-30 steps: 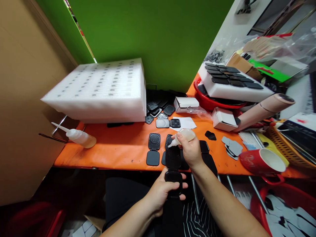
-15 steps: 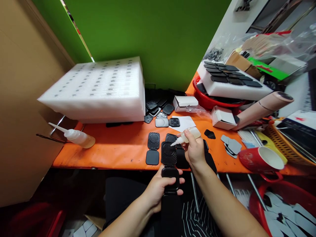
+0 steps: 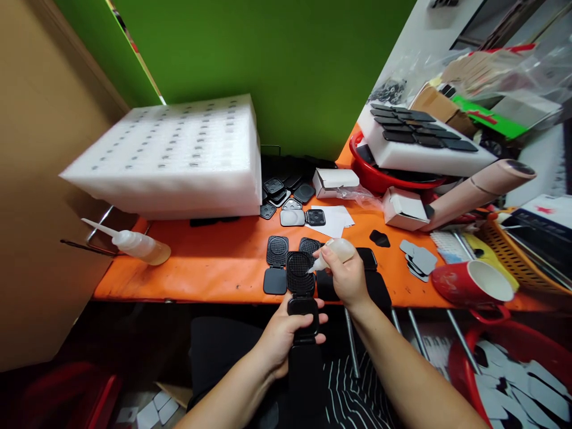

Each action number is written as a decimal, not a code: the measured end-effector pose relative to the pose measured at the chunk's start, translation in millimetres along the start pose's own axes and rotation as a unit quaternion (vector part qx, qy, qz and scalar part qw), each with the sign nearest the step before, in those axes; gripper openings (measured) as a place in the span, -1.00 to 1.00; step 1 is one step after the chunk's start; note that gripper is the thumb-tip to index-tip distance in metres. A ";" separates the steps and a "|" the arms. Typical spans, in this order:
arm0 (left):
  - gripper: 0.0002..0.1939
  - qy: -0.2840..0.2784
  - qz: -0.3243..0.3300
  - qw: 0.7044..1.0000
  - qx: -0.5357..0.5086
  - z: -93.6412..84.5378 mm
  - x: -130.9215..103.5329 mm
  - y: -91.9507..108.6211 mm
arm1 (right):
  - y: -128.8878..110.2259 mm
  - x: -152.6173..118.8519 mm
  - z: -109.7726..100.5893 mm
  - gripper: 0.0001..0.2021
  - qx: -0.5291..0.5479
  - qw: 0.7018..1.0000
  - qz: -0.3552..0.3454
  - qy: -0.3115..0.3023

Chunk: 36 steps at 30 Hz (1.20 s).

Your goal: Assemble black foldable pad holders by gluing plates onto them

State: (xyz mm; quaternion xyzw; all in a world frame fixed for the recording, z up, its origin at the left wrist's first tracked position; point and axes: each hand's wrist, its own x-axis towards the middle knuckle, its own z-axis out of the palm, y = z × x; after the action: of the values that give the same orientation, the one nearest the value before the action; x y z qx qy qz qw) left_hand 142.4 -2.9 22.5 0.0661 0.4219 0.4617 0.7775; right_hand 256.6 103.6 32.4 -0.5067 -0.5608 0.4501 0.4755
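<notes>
My left hand (image 3: 288, 333) grips a black hinged folding piece (image 3: 300, 273) by its lower panel, thumb across the front. The upper panel has a grid and ring pattern and faces me. My right hand (image 3: 346, 271) is wrapped round a white squeeze bottle (image 3: 338, 251), whose tapered nozzle points down-left at the patterned panel. The tip is at or just above that panel; contact cannot be made out. Behind lie similar patterned pieces, one black piece (image 3: 276, 265) to the left and another partly hidden. Further black parts (image 3: 328, 286) lie under my right hand.
A large white foam block (image 3: 196, 190) stands at the back left, near a second squeeze bottle (image 3: 145, 247). Rightward are a small white box (image 3: 404, 208), a pink tumbler (image 3: 482, 193), a red mug (image 3: 469, 286) and grey cut pieces (image 3: 420, 259). The orange tabletop (image 3: 214, 256) ends before my lap.
The bottle nozzle has moved down the patterned panel, and the bottle leans more steeply. The black folding piece has shifted slightly up and left in my left hand's grip.
</notes>
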 end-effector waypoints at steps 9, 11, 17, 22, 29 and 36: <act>-0.61 0.003 0.002 1.000 0.009 -1.0 -1.5 0.4 | 2.7 -0.4 2.0 -0.76 -0.043 0.999 -0.021 0.012; -0.63 0.004 0.002 1.000 0.009 -0.9 -1.5 1.1 | 3.1 0.5 2.6 -0.76 -0.035 0.999 -0.012 0.016; -0.60 0.014 -0.011 1.000 -0.010 -1.4 -1.2 4.7 | 1.6 3.4 5.1 -0.75 0.009 1.000 0.011 0.015; -0.64 0.014 -0.003 0.999 -0.036 -4.8 -1.1 4.8 | 2.4 13.0 8.6 -0.74 0.194 0.975 0.096 0.053; -0.70 0.050 0.014 0.996 -0.068 -10.7 1.6 18.8 | -4.3 16.6 4.0 -0.89 0.373 0.883 0.284 0.034; -0.58 0.101 0.123 0.976 -0.151 -21.1 4.9 46.5 | -7.3 2.7 6.0 -0.88 0.405 0.849 0.340 -0.009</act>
State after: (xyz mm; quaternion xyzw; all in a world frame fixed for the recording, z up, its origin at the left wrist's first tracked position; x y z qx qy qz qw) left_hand 97.5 21.0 29.1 -0.0481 0.4122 0.6164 0.6692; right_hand 249.6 105.6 39.0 -0.4245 -0.1260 0.7749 0.4510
